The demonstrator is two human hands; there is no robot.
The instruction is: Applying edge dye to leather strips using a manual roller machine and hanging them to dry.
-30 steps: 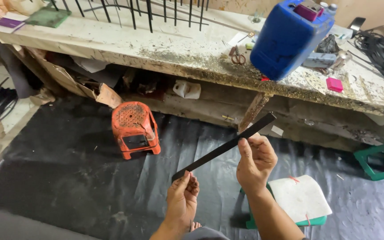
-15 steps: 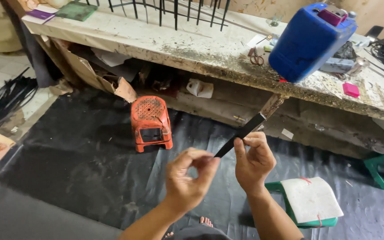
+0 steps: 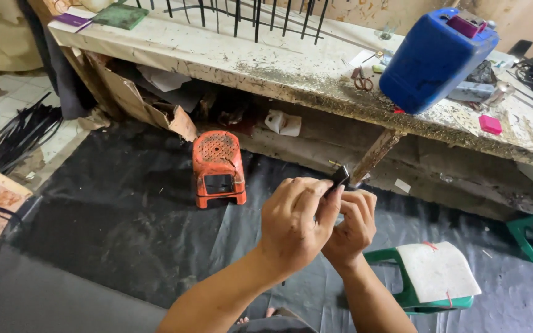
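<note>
My left hand and my right hand are pressed together in front of me, both closed around a thin black strip. Only the strip's upper end shows, sticking out above my fingers; the rest is hidden behind my hands. My left thumb and fingers pinch the strip near that end. Both hands hover over black plastic sheeting on the floor.
A small orange stool stands on the sheeting ahead left. A stained workbench carries a blue jerrycan, scissors and upright black bars. A green stool with a white pad sits to the right. Black strips lie far left.
My left hand slid up along the strip from its lower end to meet my right hand. The long strip that showed a second ago is now mostly covered.
</note>
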